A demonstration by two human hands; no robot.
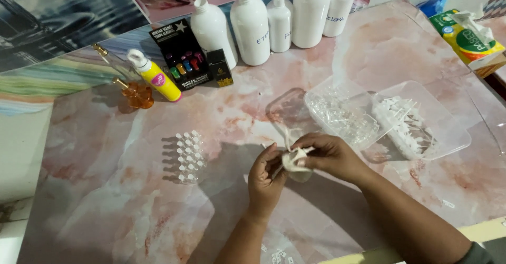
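Pinching a small white pouch (pixel 293 161) together, left hand (pixel 265 177) and right hand (pixel 329 156) hold it just in front of the clear tray (pixel 445 137) on the marble table. A slip could, I judge, knock over the tiny vials (pixel 190 156) standing left of the tray.
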